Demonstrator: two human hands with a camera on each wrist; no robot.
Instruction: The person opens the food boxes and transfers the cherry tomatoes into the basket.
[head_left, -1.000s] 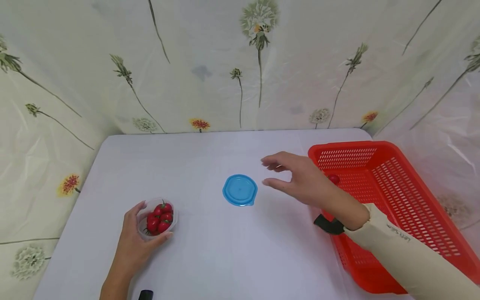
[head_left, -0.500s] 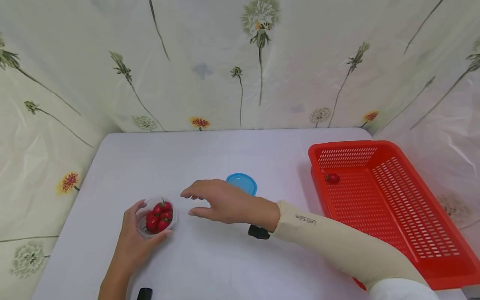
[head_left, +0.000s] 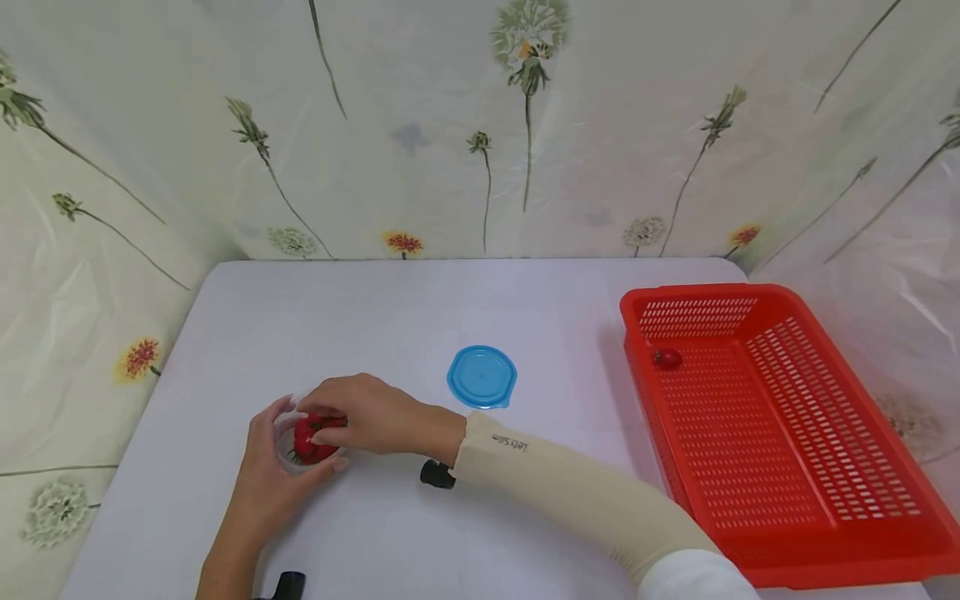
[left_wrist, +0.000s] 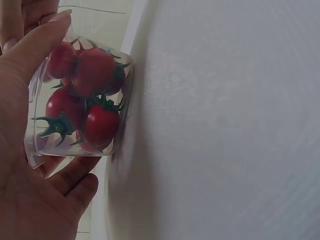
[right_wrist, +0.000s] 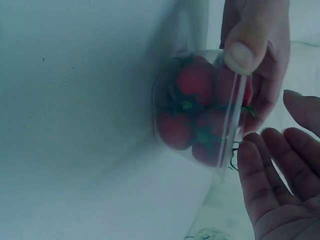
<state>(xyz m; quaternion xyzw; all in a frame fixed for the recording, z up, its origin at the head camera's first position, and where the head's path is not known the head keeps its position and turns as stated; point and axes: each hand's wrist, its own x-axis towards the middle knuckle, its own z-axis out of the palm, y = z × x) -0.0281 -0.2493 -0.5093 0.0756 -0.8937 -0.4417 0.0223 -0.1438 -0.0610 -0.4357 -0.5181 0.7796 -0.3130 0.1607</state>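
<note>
My left hand (head_left: 262,483) grips a small clear plastic tub (right_wrist: 230,125) that sits on the table at the left, thumb on the near side and fingers round the far side. Several red cherry tomatoes (left_wrist: 92,72) with green stems fill the tub. Over its open top is my right hand (head_left: 367,414), which covers part of the tomatoes in the head view. In the right wrist view its fingertips are right at the rim, thumb apart from the fingers, nothing pinched between them.
A round blue lid (head_left: 482,377) lies mid-table. At the right stands a red perforated plastic basket (head_left: 787,571) with one cherry tomato (head_left: 667,358) in its far left corner. White cloth covers the table (head_left: 450,308); a flower-printed sheet (head_left: 420,167) hangs behind.
My right hand has swept left from beside the basket, past the blue lid, to the top of the tub. The left hand has stayed in place on the tub.
</note>
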